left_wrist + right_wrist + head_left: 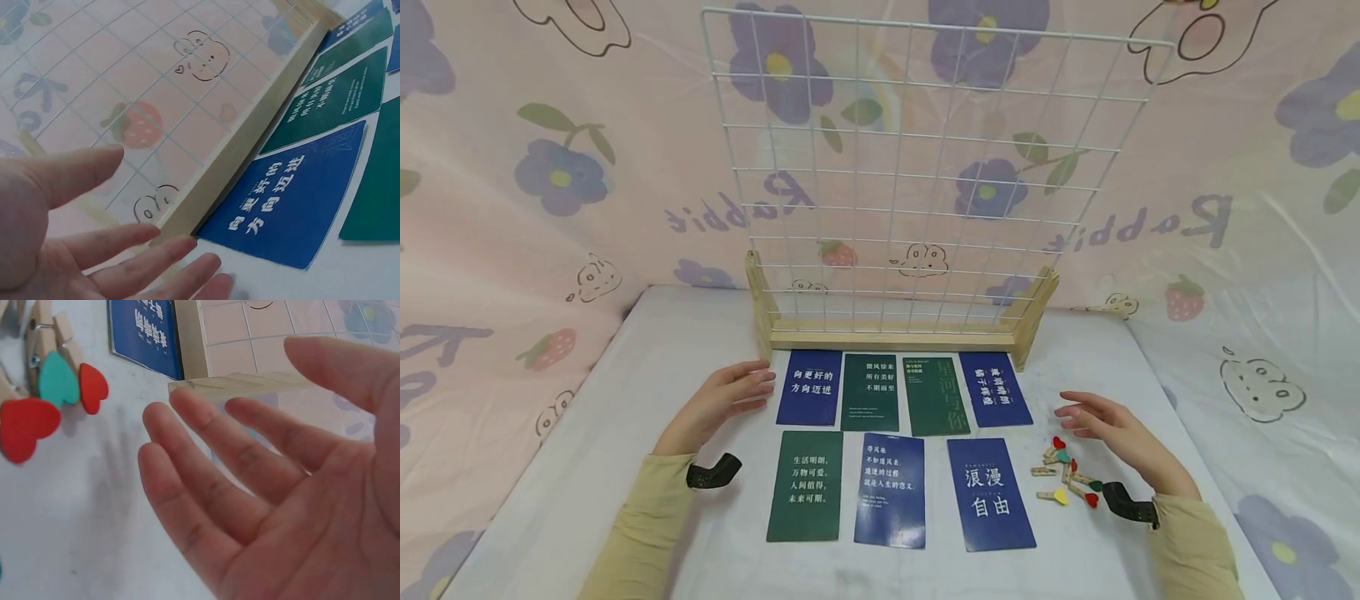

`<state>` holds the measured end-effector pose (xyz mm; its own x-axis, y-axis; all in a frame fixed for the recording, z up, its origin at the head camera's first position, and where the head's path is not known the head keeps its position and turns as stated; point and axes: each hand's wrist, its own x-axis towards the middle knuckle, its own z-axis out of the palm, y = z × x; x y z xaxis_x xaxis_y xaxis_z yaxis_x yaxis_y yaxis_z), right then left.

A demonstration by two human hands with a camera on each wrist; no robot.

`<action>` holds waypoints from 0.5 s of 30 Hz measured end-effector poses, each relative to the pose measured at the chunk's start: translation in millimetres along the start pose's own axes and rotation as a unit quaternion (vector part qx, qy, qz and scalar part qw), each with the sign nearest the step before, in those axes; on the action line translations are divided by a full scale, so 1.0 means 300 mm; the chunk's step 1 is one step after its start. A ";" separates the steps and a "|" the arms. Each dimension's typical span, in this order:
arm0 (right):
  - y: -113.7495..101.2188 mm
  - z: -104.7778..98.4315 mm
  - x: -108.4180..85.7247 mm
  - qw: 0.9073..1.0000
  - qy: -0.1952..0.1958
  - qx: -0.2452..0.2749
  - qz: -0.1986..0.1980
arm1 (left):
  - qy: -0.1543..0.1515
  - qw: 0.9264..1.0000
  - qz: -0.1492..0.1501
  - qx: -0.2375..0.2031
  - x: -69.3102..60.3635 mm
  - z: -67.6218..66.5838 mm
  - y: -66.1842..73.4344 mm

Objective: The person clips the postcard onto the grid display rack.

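Note:
My left hand (722,396) hovers beside the upper-left blue card (808,387), its fingers loosely extended and holding nothing. Over the table's right part, my right hand (1108,425) is also empty, with relaxed fingers in the right wrist view. Just below it lies a small pile of wooden clothespins (1067,477) topped with red, green and yellow hearts. Between the hands, blue and green cards with white Chinese writing lie in two rows, among them a green card (802,487) and a blue card (991,494) in the nearer row.
Behind the cards stands a white wire grid (917,171) in a wooden base (891,341) with slanted side posts. A white cloth covers the table (715,542). Floral fabric (1247,275) hangs around the back and sides.

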<state>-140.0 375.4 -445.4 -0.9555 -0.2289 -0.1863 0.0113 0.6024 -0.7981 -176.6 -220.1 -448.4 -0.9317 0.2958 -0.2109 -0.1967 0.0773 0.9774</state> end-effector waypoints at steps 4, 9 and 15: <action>0.005 0.009 -0.005 1.000 -0.002 0.004 0.007 | 0.019 1.000 -0.010 0.003 0.010 0.022 -0.006; 0.006 0.018 -0.010 1.000 -0.003 0.013 0.004 | 0.044 0.999 -0.024 0.003 0.029 0.052 -0.013; 0.000 0.019 -0.018 1.000 -0.004 0.019 0.004 | 0.106 0.993 -0.033 0.028 0.053 0.076 -0.026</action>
<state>-133.1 372.3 -447.6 -0.9528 -0.2309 -0.1969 0.0298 0.5745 -0.8180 -182.9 -194.3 -459.7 -0.9616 0.0825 -0.2616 -0.2481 0.1452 0.9578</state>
